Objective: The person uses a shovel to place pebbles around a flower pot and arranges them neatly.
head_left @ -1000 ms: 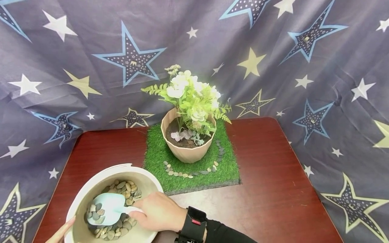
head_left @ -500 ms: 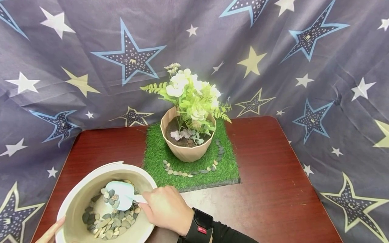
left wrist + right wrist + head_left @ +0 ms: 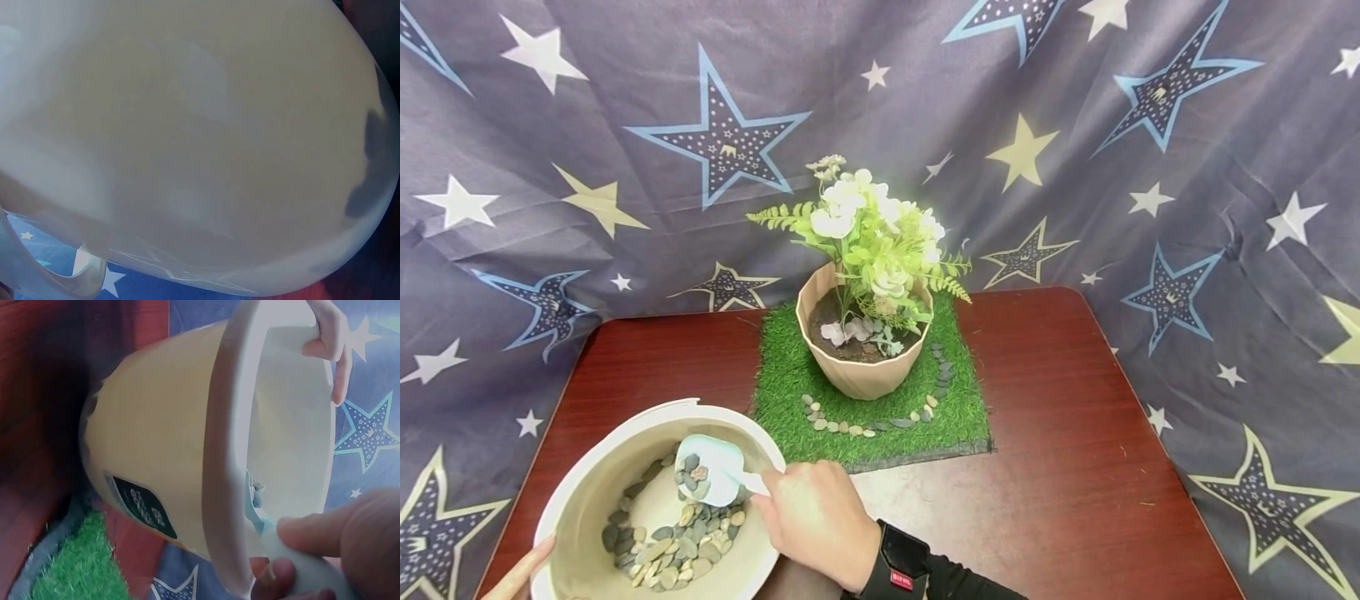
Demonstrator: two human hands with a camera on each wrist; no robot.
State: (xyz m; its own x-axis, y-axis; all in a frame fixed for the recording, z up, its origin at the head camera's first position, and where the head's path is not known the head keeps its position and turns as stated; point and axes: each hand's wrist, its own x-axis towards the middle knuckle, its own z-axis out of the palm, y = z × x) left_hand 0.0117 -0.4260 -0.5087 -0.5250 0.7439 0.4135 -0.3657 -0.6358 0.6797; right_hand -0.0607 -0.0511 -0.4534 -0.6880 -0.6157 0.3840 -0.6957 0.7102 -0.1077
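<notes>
My right hand [image 3: 823, 517] grips the handle of a pale blue scoop [image 3: 722, 468], which carries several pebbles [image 3: 691, 477] inside the cream bucket [image 3: 574, 479]. More grey and tan stones [image 3: 681, 550] lie on the bucket's floor, with a bare patch behind them. At the bucket's left rim, my left hand [image 3: 523, 571] holds the edge; the right wrist view shows its thumb inside. The scoop's handle [image 3: 306, 575] lies between right thumb and fingers there, its blade mostly hidden by the rim. The bucket's wall [image 3: 206, 144] fills the left wrist view, the left hand barely seen.
A pink-beige pot [image 3: 865, 379] of white flowers [image 3: 887, 233] stands on a square of artificial grass [image 3: 850, 454]. A curved line of pebbles [image 3: 842, 428] lies before it. The reddish-brown table [image 3: 1037, 417] is backed by a star-patterned cloth [image 3: 925, 100].
My right hand has lifted the scoop with its pebbles and moved it towards the bucket's far right side. The bucket has shifted slightly left with my left hand on its rim.
</notes>
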